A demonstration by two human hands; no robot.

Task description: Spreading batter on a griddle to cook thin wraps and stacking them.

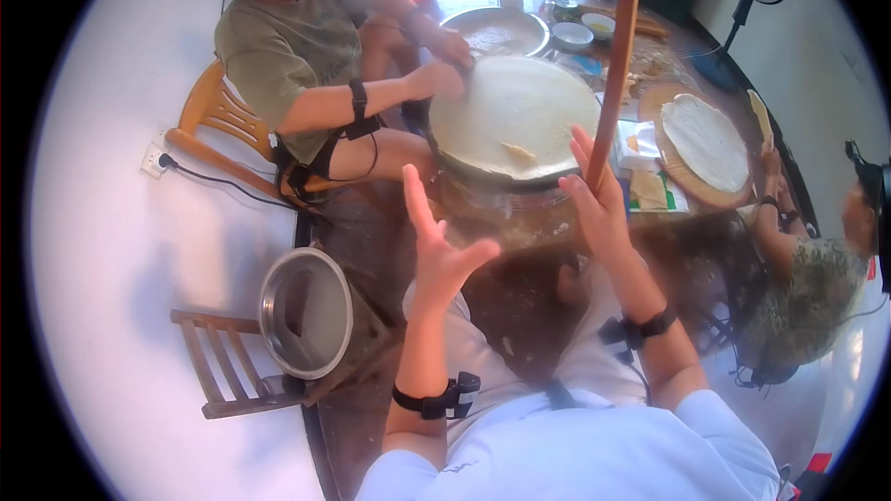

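My left hand is raised with its fingers apart and nothing in it, in front of the near edge of a large round griddle. A pale batter sheet covers the griddle, with a small folded scrap on it. My right hand is at a long wooden stick, which stands nearly upright between thumb and fingers; its lower end is hidden at the palm. A co-worker's two hands are at the griddle's far left edge.
A steel basin of liquid rests on a wooden chair at left. Beyond the griddle are a large metal bowl and small bowls. On the right, a round board bears a white sheet, near another person.
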